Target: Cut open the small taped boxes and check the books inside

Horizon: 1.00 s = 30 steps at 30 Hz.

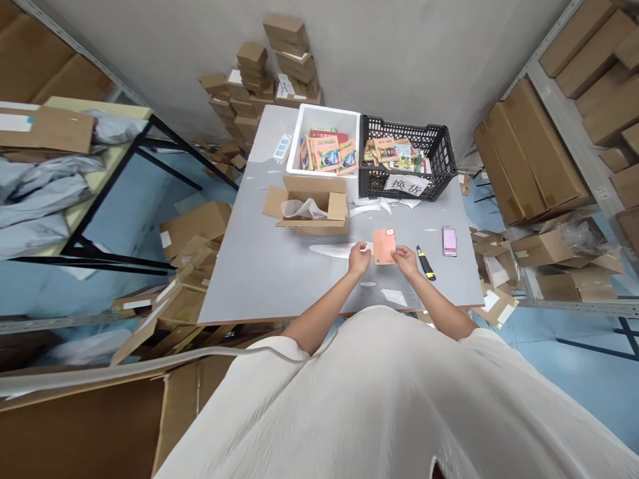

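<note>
A thin salmon-pink booklet [384, 247] is held over the grey table by my right hand [406, 261]. The thumb and fingers of that hand pinch its lower right edge. My left hand [359, 259] is just left of the booklet with its fingers curled together. A narrow gap shows between its fingertips and the booklet, and I cannot make out whether they hold anything. To the right of my right hand lies a black and yellow utility knife [426, 263]. An opened cardboard box [319, 226] with crumpled white wrapping inside stands beyond my left hand.
At the table's [259, 266] back are a white foam box [327, 118] and a black plastic crate [446, 159], both holding colourful booklets. A phone [449, 241] lies at the right, a power strip [282, 149] at the back left. Cardboard boxes [294, 66] and shelves surround the table.
</note>
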{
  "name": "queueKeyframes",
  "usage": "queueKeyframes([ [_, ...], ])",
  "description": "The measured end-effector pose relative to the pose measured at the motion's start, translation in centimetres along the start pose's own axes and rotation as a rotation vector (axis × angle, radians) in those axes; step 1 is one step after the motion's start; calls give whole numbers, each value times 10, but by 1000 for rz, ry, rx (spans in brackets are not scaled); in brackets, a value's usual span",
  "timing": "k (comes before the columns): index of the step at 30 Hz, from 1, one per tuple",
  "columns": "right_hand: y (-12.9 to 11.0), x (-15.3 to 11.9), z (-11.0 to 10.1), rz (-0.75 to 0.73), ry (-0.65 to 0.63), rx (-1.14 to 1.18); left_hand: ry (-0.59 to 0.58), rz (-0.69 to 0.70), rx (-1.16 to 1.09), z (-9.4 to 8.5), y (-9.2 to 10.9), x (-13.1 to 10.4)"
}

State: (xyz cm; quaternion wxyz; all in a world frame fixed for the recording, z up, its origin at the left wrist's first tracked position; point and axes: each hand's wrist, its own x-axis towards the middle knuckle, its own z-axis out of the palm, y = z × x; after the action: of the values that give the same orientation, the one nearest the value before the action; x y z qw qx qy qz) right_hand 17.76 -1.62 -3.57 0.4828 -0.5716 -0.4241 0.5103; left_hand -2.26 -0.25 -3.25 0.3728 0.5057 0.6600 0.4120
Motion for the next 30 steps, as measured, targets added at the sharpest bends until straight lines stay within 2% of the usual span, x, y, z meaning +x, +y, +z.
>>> queueKeyframes([
  [2, -1, -2, 2, -37, 10, -54, -16, -31, -61, 3, 2, -3],
  [6, -3, -10, 7, -245, -24, -285, -189, -60, -334, 16, 9, -11],
  [11, -2, -20, 12, -518, -100, -588, -130, -117, -529, 24, 12, -12],
  [15, 5, -18, 9, -591, -196, -616, -67, -158, -491, 19, 10, -9],
  [22, 17, -8, -8, -449, -109, -528, -15, -164, -472, 6, 5, -9],
  [26, 19, -5, -11, -213, -80, -387, -15, -202, -461, 1, 4, -10],
  [30, 17, -7, -10, 22, -177, -180, -35, -214, -447, -3, 7, -11],
])
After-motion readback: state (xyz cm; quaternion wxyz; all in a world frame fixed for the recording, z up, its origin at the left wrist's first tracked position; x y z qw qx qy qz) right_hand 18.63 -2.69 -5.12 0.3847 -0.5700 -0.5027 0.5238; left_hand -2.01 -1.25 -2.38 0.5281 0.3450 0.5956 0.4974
